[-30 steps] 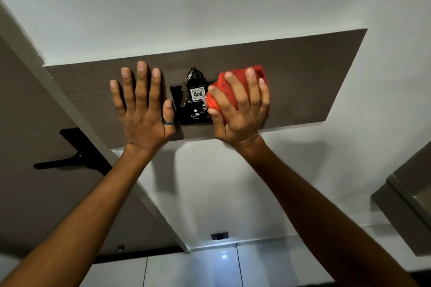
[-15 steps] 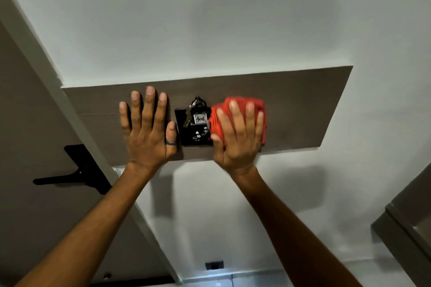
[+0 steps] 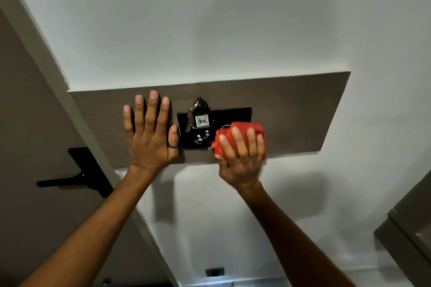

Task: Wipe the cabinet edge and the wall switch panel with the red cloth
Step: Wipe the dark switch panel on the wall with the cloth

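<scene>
A black wall switch panel [image 3: 233,116] is set in a brown wooden board [image 3: 291,109] on the white wall. A bunch of keys with a tag marked 406 [image 3: 201,116] hangs in the panel's left half. My right hand [image 3: 241,158] presses the folded red cloth [image 3: 242,128] against the panel's lower right corner and the board beside it. My left hand [image 3: 151,135] lies flat on the board just left of the panel, fingers spread, a ring on the thumb. The cloth hides the panel's lower right part.
A brown door with a black lever handle [image 3: 70,177] and its pale frame [image 3: 77,119] stands at the left. A grey-brown cabinet edge [image 3: 405,228] juts in at the lower right. A small black socket [image 3: 214,271] sits low on the wall.
My right hand has slid the red cloth down from the panel's right half to its lower right corner, uncovering the upper right. The view tilted upward. My left hand stayed flat on the board.
</scene>
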A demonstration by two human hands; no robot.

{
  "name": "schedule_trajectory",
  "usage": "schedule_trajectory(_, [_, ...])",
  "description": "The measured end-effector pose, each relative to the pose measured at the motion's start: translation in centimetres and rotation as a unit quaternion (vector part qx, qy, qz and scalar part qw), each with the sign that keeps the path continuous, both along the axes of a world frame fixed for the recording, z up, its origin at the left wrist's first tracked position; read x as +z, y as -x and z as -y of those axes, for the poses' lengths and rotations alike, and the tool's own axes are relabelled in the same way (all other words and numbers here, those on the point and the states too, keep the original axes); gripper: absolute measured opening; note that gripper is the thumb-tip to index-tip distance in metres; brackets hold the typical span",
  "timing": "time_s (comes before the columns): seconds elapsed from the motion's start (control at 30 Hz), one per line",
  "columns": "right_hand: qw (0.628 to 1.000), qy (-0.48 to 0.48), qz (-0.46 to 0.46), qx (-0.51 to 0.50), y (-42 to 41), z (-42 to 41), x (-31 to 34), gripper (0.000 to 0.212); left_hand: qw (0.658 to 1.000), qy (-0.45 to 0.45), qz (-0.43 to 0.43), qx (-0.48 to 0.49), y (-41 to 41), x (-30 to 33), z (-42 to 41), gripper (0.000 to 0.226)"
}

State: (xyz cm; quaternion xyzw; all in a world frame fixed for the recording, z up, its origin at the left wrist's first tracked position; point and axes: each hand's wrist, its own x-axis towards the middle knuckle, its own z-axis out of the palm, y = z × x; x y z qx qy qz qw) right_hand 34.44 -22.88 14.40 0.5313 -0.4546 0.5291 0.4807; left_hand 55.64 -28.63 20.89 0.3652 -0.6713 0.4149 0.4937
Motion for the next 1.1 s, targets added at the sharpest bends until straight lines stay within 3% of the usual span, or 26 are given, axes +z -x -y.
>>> schedule_trajectory(0.2, [0.998, 0.000, 0.059, 0.025, -0.5, 1.0, 3.7, 0.046, 1.000, -0.015, 0.007, -0.014, 0.2, -1.2, -0.8, 0.062])
schedule_trajectory(0.4, [1.000, -0.010, 0.005, 0.003, 0.4, -0.3, 0.5, 0.041, 1.000, 0.009, -0.005, -0.007, 0.3, 0.0, -0.1, 0.062])
schedule_trajectory(0.47, [0.999, -0.026, 0.025, 0.013, -0.1, -0.8, 0.0, 0.041, 1.000, -0.001, 0.000, -0.007, 0.2, -0.7, -0.3, 0.062])
schedule_trajectory(0.63, [0.998, -0.012, 0.053, 0.042, -0.1, 0.9, 4.9, 0.044, 1.000, -0.005, -0.005, -0.018, 0.3, -0.5, -0.2, 0.063])
schedule_trajectory(0.8, [0.999, -0.019, 0.009, 0.029, 0.1, -0.7, 1.2, 0.038, 1.000, 0.009, -0.006, -0.005, 0.1, -0.4, -0.3, 0.062])
schedule_trajectory(0.9, [0.997, -0.030, 0.051, 0.050, -0.2, -0.6, 2.6, 0.040, 1.000, -0.007, -0.001, -0.014, 0.2, -0.9, -0.6, 0.062])
schedule_trajectory(1.1, [0.998, -0.015, 0.013, 0.061, 0.5, 0.5, 4.3, 0.040, 1.000, -0.001, -0.010, -0.009, 0.0, -0.4, -0.2, 0.063])
